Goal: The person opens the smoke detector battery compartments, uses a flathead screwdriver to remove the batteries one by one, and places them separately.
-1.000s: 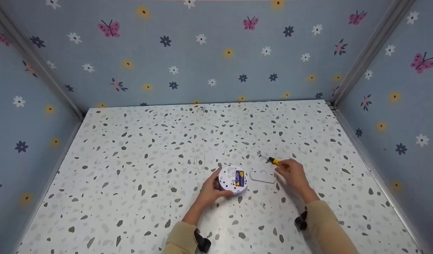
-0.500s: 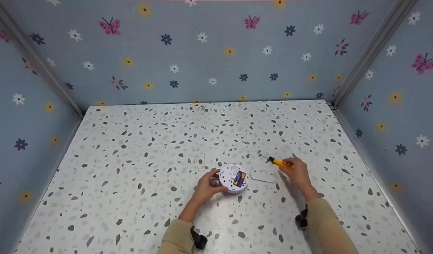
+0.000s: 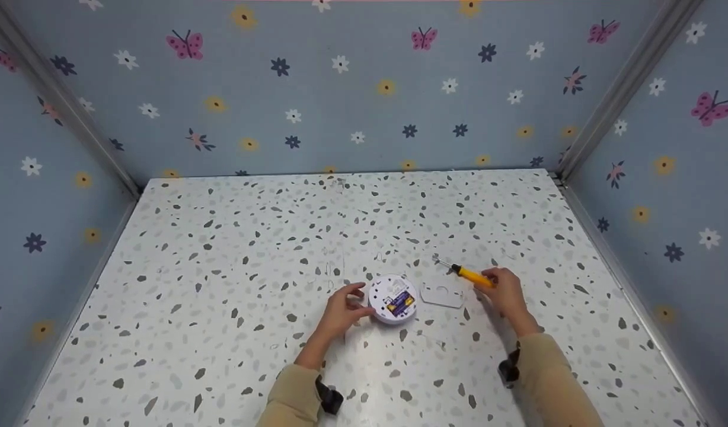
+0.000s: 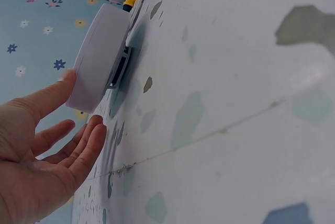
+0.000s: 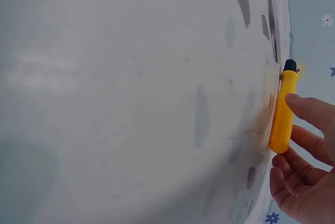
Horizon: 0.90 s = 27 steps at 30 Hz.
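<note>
The left hand is loosely spread, its thumb at the rim of the disc just to its right. The right hand pinches the screwdriver's handle; left of it lies a plate.

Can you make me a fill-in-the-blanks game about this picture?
1. The hand beside the white disc is the person's ____ hand.
2. The screwdriver by the right hand has a handle coloured ____.
3. In the head view, the flat plate lies ____ the disc and the right hand.
4. The pink creatures on the wall are ____.

Missing words: left; yellow; between; butterflies.
</note>
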Each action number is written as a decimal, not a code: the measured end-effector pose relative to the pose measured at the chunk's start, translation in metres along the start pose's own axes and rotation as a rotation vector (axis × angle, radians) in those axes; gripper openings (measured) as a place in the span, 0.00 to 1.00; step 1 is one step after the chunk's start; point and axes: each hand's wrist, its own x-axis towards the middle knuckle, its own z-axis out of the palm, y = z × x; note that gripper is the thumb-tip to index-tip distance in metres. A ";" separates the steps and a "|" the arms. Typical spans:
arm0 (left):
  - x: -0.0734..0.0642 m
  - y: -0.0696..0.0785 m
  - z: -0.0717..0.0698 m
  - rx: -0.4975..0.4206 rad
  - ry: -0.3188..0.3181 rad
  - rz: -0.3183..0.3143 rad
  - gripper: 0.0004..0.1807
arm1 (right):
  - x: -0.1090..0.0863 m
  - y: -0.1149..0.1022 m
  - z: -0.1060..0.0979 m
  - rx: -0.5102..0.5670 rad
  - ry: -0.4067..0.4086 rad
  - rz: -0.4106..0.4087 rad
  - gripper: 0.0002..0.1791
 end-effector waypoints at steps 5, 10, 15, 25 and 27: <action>0.002 0.000 -0.003 0.019 0.002 0.021 0.32 | 0.000 0.001 -0.002 0.015 -0.020 0.011 0.20; 0.005 0.001 -0.006 0.031 0.010 0.053 0.30 | 0.001 0.003 -0.002 0.020 -0.019 0.022 0.18; 0.007 0.000 -0.008 0.015 0.011 0.056 0.30 | 0.000 0.005 0.000 -0.017 0.027 -0.024 0.15; 0.011 0.001 -0.010 0.039 0.027 0.089 0.27 | -0.004 0.004 0.000 0.039 0.054 0.002 0.15; 0.012 0.000 -0.010 0.045 0.033 0.095 0.27 | -0.004 0.004 0.001 0.076 0.043 0.051 0.16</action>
